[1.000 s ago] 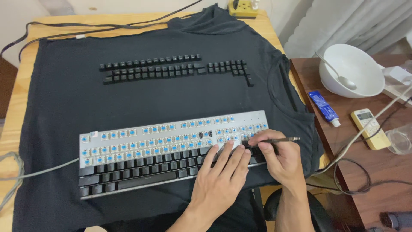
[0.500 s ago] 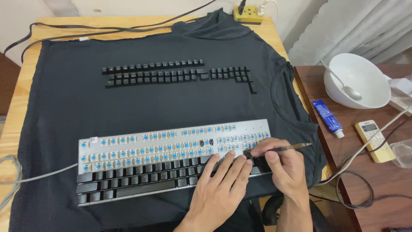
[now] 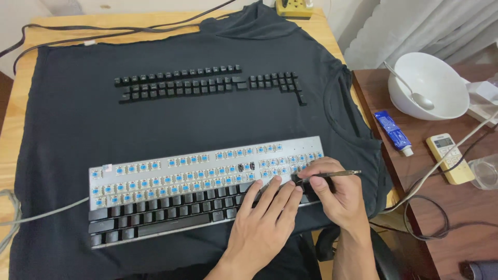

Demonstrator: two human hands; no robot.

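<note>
A mechanical keyboard (image 3: 171, 176) lies on a black T-shirt (image 3: 78, 119) spread over a wooden table. Its upper rows show bare blue switches; the lower rows still carry black keycaps. My left hand (image 3: 264, 218) rests flat on the keyboard's lower right keys, fingers spread. My right hand (image 3: 334, 194) grips a thin metal keycap-pulling tool (image 3: 332, 175) whose tip sits on a black keycap at the keyboard's right end. Removed black keycaps (image 3: 207, 85) lie in tidy rows further back on the shirt.
A dark side table at the right holds a white bowl (image 3: 433, 98) with a spoon, a blue tube (image 3: 392, 132), a yellowish remote (image 3: 448, 155) and cables. A yellow power strip (image 3: 294, 8) sits at the back edge. The keyboard's grey cable (image 3: 36, 212) trails left.
The view has shifted slightly, so everything sits a little lower in frame. My hands stay at the keyboard's right end, the tool working the same keycap area.
</note>
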